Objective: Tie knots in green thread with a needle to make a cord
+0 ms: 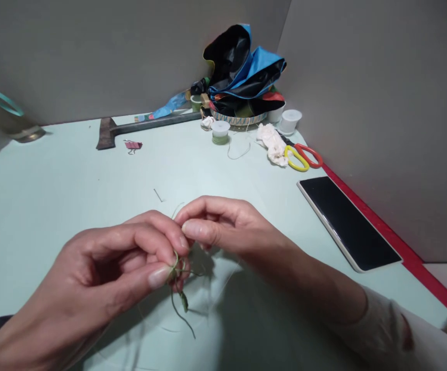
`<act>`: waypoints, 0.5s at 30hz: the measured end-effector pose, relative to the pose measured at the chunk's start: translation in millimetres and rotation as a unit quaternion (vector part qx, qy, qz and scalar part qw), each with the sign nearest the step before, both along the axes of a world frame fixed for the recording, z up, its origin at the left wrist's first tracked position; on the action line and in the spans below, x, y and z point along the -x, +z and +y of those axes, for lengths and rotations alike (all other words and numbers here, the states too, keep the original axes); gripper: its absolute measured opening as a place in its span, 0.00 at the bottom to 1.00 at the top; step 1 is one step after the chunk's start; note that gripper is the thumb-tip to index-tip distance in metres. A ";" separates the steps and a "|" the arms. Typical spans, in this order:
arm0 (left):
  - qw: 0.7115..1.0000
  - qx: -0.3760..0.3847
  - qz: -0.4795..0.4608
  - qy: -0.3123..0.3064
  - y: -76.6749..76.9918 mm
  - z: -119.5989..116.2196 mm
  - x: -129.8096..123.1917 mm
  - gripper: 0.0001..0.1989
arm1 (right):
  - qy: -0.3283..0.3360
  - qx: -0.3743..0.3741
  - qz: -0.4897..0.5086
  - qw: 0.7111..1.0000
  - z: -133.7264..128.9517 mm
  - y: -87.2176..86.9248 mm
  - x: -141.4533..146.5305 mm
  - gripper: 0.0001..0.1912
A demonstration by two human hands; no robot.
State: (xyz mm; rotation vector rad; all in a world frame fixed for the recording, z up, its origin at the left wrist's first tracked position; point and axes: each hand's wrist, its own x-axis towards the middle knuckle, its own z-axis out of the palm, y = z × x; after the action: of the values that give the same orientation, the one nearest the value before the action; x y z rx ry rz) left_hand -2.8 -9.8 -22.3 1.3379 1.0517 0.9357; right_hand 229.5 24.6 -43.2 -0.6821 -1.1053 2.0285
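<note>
My left hand [118, 263] pinches a green cord [180, 310] between thumb and fingers. The cord is looped and knotted at the fingertips, and loose ends hang down below. A small dark green piece [184, 301] dangles among those ends; its kind is too small to tell. Close beside it, my right hand [219, 221] has thumb and forefinger pressed together, touching the left fingertips. A thin strand rises by the right fingertips, but what that pinch holds is hidden. Both hands are above the pale table.
A phone [349, 221] lies at the right, with scissors [302, 157] and crumpled tissue [272, 144] behind it. Farther back are a spool of green thread [220, 133], a hammer-like tool [107, 133], a binder clip [133, 146] and a basket [242, 119] under blue-black fabric.
</note>
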 end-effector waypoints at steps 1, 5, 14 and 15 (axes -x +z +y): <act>1.000 0.019 0.001 0.001 -0.5 0.0 -0.3 0.14 | -0.003 -0.001 0.002 1.000 0.3 -3.0 -0.3 0.12; 1.000 -0.012 -0.023 -0.013 -11.1 2.6 4.0 0.15 | 0.014 0.006 0.035 0.999 -0.9 -9.5 -3.3 0.08; 0.998 -0.040 -0.014 -0.036 -6.6 3.0 3.2 0.14 | 0.028 0.058 0.059 0.996 -5.4 -3.2 -0.8 0.09; 0.999 -0.039 -0.009 -0.033 -4.0 2.5 2.0 0.15 | 0.030 0.055 0.062 0.996 -4.8 -4.0 0.0 0.09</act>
State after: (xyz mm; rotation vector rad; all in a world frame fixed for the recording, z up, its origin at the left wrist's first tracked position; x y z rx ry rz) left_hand -4.8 -7.3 -26.3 1.4161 0.9600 0.9463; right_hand 229.5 19.8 -47.1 -0.5735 -0.9584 2.1655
